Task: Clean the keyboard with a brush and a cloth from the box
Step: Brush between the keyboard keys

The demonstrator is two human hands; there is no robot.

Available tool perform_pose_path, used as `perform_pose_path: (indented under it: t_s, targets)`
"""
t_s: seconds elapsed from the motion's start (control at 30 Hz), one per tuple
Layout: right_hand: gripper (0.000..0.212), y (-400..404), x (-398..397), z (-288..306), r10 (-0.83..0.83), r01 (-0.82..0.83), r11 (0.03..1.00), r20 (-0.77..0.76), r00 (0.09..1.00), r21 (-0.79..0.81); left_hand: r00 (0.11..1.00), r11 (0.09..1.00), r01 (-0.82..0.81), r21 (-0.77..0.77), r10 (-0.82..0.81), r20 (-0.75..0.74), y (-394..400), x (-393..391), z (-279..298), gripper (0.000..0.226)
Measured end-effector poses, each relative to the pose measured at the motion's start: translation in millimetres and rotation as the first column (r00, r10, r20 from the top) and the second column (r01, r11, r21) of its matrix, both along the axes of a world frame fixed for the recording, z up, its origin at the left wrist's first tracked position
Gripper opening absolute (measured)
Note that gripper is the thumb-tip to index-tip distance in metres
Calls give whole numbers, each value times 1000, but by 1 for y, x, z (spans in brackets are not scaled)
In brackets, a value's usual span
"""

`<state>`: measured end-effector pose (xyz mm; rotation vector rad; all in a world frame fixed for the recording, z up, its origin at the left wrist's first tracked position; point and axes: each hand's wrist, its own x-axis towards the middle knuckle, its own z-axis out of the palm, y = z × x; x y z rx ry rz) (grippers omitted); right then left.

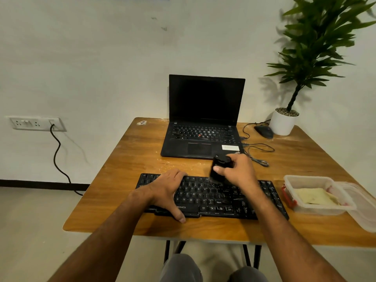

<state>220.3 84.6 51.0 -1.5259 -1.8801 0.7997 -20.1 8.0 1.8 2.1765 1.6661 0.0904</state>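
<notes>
With the left hand point(164, 190) flat on the black keyboard point(211, 197) near the counter's point(126, 159) front edge and the right hand point(239, 171) gripping the black brush point(219, 167), hard strokes could shove the keyboard.

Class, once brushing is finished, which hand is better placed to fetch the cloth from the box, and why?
Probably the right hand: the box with the cloth sits right of the keyboard. It must first put down the brush.
</notes>
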Motion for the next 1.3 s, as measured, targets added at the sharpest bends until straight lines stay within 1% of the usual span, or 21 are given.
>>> perform_pose_path:
  t_s: [0.17, 0.23, 0.33, 0.53, 0.63, 0.73, 0.83, 0.97, 1.07, 1.1, 1.13, 1.2, 1.23, 1.3]
  targets:
    - [40, 5, 16, 10, -67, 64, 995, 37, 997, 72, 1000, 1000, -4, -6, 4, 0, 1, -2, -2, 137]
    - [38, 3, 17, 11, -43, 41, 996, 16, 999, 78, 1000, 1000, 1, -3, -1, -1, 1, -1, -2, 136]
    - [33, -6, 15, 2, 15, -15, 999, 6, 1000, 33, 1000, 1000, 12, -7, -12, -18, 1, 0, -1, 136]
    - [32, -12, 8, -1, 56, -56, 998, -49, 997, 10, 992, 999, 46, -9, -47, -119, 4, 18, 6, 142]
    - [28, -16, 10, 1, 114, -117, 993, -96, 989, -30, 995, 999, 47, -6, -48, -90, 7, 24, 5, 142]
    - [28, -13, 18, -2, 91, -90, 996, -49, 995, 21, 997, 999, 37, 1, -36, -68, 6, 21, 2, 144]
    - [33, -19, 13, -9, 105, -105, 994, -80, 991, 6, 997, 999, 33, -8, -33, -72, 7, 22, 2, 143]
    - [32, -30, -11, -9, 172, -172, 984, -13, 985, 40, 998, 1000, 27, -9, -27, -64, 9, 24, 6, 137]
    - [27, -29, -21, -5, 238, -238, 971, -45, 970, 16, 997, 1000, 25, 3, -24, -76, 7, 25, 8, 132]
    - [26, -29, -21, -4, 249, -249, 968, -34, 968, 13, 997, 1000, 24, 3, -24, -71, 7, 25, 8, 131]
    - [26, -28, -18, -1, 256, -256, 967, 10, 967, 16, 998, 1000, 23, 0, -23, -61, 6, 25, 9, 132]
    - [32, -23, -4, 6, 248, -249, 968, 123, 961, -4, 999, 1000, 17, -13, -18, -34, 6, 24, 9, 135]
    - [35, -19, 6, 10, 228, -227, 974, 155, 961, -25, 1000, 1000, 13, -17, -14, -24, 6, 24, 9, 135]
    - [39, -9, 26, 14, 175, -170, 985, 164, 971, -40, 1000, 1000, 12, -20, -13, -25, 6, 23, 7, 136]
